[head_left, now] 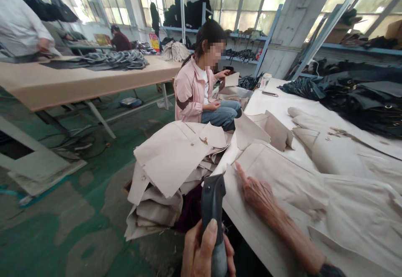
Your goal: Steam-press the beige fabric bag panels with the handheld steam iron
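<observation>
My left hand (204,250) is wrapped around a dark hair clipper (212,201), thumb along its near side, held upright at the table's edge. My right hand (259,191) lies on a flat beige fabric piece (282,170), its index finger stretched towards the piece's left corner. The hand holds nothing that I can see, and its other fingers are partly hidden. To the left of the clipper, a stack of beige panels (176,155) with small metal fittings rises beside the table. A folded beige piece (266,128) stands up beyond my right hand.
A seated co-worker (194,88) in a pink jacket holds a beige piece across from me. Black goods (361,97) are heaped on the right, near a phone (270,94). A long brown-covered table (94,80) stands left, with another person (25,26) behind it.
</observation>
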`<state>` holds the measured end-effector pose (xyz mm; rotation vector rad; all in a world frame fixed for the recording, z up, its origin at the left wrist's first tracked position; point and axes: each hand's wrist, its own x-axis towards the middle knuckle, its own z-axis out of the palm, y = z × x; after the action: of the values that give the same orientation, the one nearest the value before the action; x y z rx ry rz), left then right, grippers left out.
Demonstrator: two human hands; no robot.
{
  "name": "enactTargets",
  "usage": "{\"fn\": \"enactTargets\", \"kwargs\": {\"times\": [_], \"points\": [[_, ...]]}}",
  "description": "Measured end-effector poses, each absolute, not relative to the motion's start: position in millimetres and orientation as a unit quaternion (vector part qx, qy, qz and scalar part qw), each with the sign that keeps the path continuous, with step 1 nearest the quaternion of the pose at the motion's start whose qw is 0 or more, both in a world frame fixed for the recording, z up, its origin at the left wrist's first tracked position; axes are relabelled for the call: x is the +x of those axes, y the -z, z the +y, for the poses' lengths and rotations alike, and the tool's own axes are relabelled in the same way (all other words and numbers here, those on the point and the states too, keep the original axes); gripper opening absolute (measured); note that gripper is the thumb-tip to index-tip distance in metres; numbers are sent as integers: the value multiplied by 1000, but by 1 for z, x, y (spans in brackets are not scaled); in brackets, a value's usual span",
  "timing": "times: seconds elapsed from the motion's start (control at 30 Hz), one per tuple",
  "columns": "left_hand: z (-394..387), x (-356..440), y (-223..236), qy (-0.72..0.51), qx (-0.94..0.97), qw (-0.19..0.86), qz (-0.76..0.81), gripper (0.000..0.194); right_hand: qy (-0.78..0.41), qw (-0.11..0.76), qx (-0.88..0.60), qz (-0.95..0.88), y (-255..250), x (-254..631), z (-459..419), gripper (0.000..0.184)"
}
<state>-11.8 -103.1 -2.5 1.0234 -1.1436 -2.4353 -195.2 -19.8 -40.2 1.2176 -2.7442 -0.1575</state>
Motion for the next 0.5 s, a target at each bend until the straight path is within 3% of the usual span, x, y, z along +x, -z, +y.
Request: {"fn": "enactTargets", "kwargs": {"times": [0.2,0.4,0.5], "points": [[-97,-8,0,831,354,126,-411,44,5,116,353,-928,50,-195,-20,69],[-94,-12,2,825,327,110,-449,46,-69,147,320,-933,51,-186,-13,27],[-89,-14,-1,813,334,124,-460,47,-86,121,329,-933,39,-185,0,22]]}}
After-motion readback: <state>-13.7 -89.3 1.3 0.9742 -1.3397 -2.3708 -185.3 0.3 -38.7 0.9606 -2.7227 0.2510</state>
